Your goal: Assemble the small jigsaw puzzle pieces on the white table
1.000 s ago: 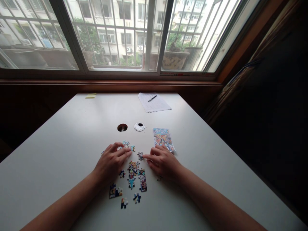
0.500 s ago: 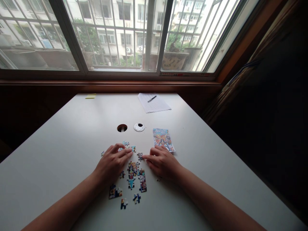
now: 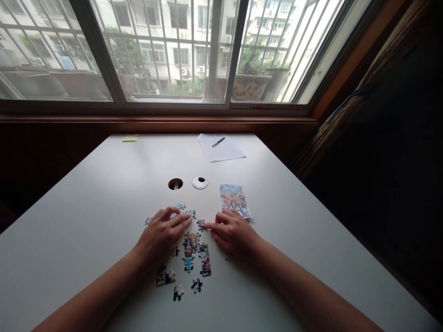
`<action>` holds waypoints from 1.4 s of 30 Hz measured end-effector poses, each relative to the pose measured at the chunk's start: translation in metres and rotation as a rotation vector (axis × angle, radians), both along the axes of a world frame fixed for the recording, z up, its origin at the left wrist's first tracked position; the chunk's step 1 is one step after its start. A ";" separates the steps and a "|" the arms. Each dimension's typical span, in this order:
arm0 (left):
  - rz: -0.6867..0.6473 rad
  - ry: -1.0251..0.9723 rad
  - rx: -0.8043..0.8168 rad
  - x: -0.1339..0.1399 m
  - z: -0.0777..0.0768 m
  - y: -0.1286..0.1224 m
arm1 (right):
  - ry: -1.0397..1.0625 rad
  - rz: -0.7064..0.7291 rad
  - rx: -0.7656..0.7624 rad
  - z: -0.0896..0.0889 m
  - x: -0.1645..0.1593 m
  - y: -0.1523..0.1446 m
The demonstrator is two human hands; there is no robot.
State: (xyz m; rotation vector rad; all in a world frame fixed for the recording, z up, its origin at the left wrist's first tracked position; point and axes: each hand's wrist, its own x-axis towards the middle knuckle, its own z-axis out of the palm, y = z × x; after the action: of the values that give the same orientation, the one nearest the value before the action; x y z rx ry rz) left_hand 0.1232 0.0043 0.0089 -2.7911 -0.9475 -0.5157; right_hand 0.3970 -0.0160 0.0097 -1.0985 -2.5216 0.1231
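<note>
My left hand (image 3: 162, 232) rests over joined jigsaw pieces (image 3: 190, 214) at the top of the group, its fingers stretched and partly covering them. The index finger of my right hand (image 3: 232, 230) reaches out to the edge of a small jigsaw piece (image 3: 201, 225); its other fingers are bent. Between my hands lies a joined strip of puzzle (image 3: 189, 246), with a taller joined section (image 3: 205, 260) at its right. Closer to me are a dark joined corner (image 3: 165, 275) and two loose pieces, one orange and white (image 3: 178, 293), one dark blue (image 3: 197, 285).
A picture card (image 3: 235, 199) lies beyond my right hand. The white table (image 3: 104, 198) has a round cable hole (image 3: 175, 184) and a round cover (image 3: 200, 183). Farther back are paper sheets (image 3: 224, 152), a pen (image 3: 218, 142) and a yellow note (image 3: 130, 138) below the window.
</note>
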 end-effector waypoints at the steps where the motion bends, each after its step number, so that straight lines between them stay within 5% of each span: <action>1: 0.002 0.003 0.000 0.000 0.000 0.000 | 0.000 0.001 0.000 0.000 0.000 0.000; 14: 0.035 0.010 -0.003 0.000 0.001 -0.001 | 0.021 0.005 0.019 -0.005 0.001 0.000; 24: 0.032 0.010 -0.015 0.001 0.002 -0.001 | 0.493 -0.189 0.026 -0.001 0.011 0.009; 32: 0.030 -0.018 -0.008 0.002 0.003 -0.001 | 0.544 -0.215 -0.008 0.000 0.011 0.009; 42: 0.022 -0.471 -0.053 -0.005 0.014 -0.001 | 0.588 -0.217 -0.043 0.002 0.013 0.009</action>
State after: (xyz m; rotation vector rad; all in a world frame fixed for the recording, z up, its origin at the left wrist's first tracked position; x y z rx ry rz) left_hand 0.1183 0.0033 0.0226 -2.7514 -1.0817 -1.1956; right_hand 0.4102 -0.0070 0.0116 -1.1421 -1.8777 0.3813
